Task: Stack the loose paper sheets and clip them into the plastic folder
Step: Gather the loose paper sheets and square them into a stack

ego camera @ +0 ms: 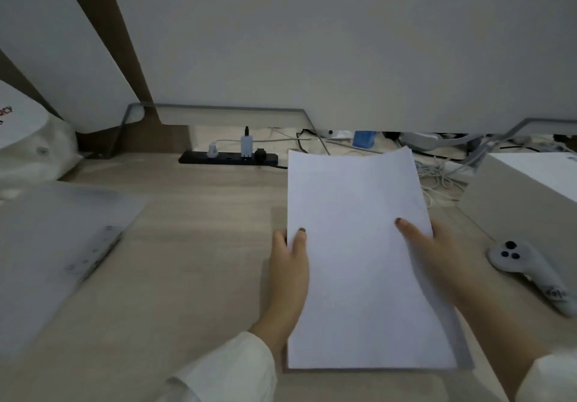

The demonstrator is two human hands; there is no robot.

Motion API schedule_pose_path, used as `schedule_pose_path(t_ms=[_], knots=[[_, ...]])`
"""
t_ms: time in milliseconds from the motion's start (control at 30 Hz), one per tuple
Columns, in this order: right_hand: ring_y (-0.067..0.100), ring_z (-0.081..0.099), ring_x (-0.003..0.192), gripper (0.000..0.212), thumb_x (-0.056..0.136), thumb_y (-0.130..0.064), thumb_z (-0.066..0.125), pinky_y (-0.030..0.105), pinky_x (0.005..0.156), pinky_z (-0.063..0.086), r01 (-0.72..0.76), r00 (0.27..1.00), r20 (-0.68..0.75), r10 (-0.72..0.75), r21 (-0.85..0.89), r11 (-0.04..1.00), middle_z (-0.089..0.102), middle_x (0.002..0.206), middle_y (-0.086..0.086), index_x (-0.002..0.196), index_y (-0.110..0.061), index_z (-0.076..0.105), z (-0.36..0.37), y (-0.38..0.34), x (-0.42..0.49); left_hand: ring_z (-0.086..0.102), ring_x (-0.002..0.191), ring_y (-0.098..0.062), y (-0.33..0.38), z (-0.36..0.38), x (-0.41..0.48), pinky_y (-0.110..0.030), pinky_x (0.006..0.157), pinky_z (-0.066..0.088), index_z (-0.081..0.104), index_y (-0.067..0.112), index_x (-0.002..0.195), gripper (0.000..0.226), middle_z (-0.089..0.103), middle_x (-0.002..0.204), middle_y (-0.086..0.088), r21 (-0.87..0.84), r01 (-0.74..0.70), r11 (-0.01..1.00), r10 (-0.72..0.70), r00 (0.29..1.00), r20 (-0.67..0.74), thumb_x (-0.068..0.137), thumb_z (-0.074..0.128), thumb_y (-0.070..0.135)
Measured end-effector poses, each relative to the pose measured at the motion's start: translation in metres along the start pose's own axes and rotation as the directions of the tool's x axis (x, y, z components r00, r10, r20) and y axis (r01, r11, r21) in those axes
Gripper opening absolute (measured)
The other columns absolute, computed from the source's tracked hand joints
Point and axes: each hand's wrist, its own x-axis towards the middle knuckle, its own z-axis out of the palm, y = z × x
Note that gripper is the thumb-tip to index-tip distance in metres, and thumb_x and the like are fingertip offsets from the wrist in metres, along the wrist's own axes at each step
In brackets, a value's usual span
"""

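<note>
In the head view, the paper stack (pixel 359 245) is held between both hands, the left hand (pixel 288 273) gripping its left edge and the right hand (pixel 437 255) its right edge, while the plastic folder (pixel 53 245) lies on the surface (pixel 193 245) well left of the stack.

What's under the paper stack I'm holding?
The left hand and right hand grip the paper stack with thumbs on top; their fingers underneath are mostly hidden. The wooden desk shows around it, but the part beneath is covered.
</note>
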Motion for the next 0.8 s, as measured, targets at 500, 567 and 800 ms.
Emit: schedule_pose_path(t_ms=[500,567,800], knots=[[0.034,0.055,0.114,0.044,0.09,-0.03,0.055,0.038,0.088,0.042,-0.203,0.975,-0.171,0.144,-0.41,0.889,0.06,0.124,0.016,0.127,-0.005,0.052,-0.089,0.096,0.044,0.058,0.101,-0.023,-0.042,0.104,-0.01,-0.03,0.079,0.039,0.048,0.021,0.117,0.026,0.061,0.11,0.004,0.615,-0.092,0.783,-0.101,0.957,0.271,0.096,0.035,0.03],[0.035,0.055,0.116,0.048,0.09,-0.034,0.054,0.041,0.091,0.043,-0.209,0.973,-0.192,0.131,-0.476,0.854,0.06,0.127,0.017,0.129,-0.006,0.049,-0.093,0.101,0.046,0.055,0.109,-0.026,-0.046,0.11,-0.01,-0.036,0.088,0.041,0.047,0.017,0.121,0.031,0.061,0.119,-0.002,0.706,-0.197,0.681,-0.042,0.951,0.306,0.096,0.036,0.031],[0.039,0.055,0.091,0.037,0.093,-0.027,0.05,0.032,0.064,0.035,-0.13,0.975,-0.216,-0.058,-0.76,0.637,0.057,0.104,0.029,0.107,0.007,0.053,-0.091,0.11,0.039,0.044,0.116,-0.021,-0.054,0.117,-0.012,-0.03,0.096,0.032,0.037,0.013,0.135,0.043,0.048,0.129,-0.004,0.836,-0.389,0.386,0.044,0.913,0.405,0.1,0.026,0.035]])
